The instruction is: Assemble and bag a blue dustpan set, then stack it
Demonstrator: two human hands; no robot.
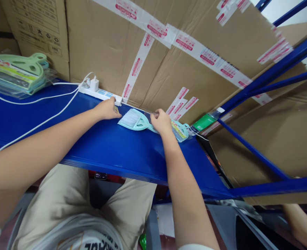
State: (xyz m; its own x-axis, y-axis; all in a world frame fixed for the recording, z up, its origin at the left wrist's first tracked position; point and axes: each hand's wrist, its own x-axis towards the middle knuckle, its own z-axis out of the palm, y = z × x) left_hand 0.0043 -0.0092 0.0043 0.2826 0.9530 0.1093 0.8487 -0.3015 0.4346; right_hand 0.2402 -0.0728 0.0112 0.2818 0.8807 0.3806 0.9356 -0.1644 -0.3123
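Observation:
A light teal brush-and-dustpan set point(136, 120) in a clear plastic sleeve lies on the blue shelf point(104, 146) against the cardboard boxes. My right hand point(162, 122) is closed over the middle of the set, near its handle. My left hand point(107, 108) is closed on the left end of the clear sleeve, beside the white power strip point(101, 93); what its fingers pinch is small and hard to make out. The white bristles show between my two hands.
A stack of the same packaged sets point(15, 74) lies at the far left of the shelf. White cables point(51, 104) run across the shelf from the strip. A green-labelled bottle point(207, 121) lies at the right. Taped cardboard boxes point(169, 59) stand behind, blue rack bars point(260, 152) at right.

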